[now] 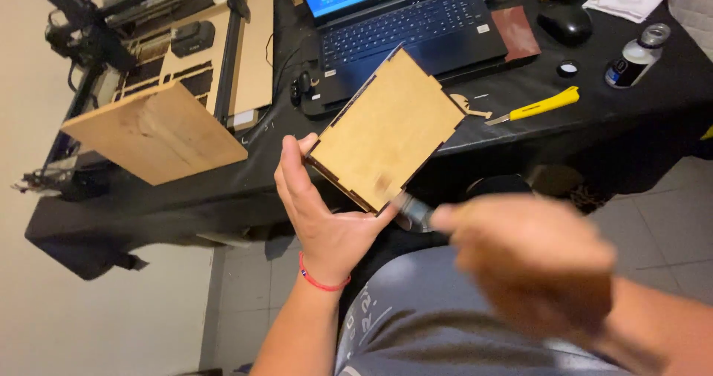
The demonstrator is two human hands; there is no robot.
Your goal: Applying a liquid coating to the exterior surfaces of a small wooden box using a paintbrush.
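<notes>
My left hand [321,211] holds a flat wooden box piece [386,131] with notched edges, gripped at its lower left corner and tilted up over the table edge. My right hand [529,253] is blurred with motion, just right of and below the wooden piece. It grips a small grey tool [413,210] whose tip touches the piece's lower edge; the tool's kind is unclear.
A black-covered table [520,135] carries an open laptop [405,20], a yellow utility knife [536,106], a computer mouse [566,23], a small bottle [633,57] and a brown pad [516,32]. A wooden board [156,132] juts over the left edge beside a frame machine [148,27].
</notes>
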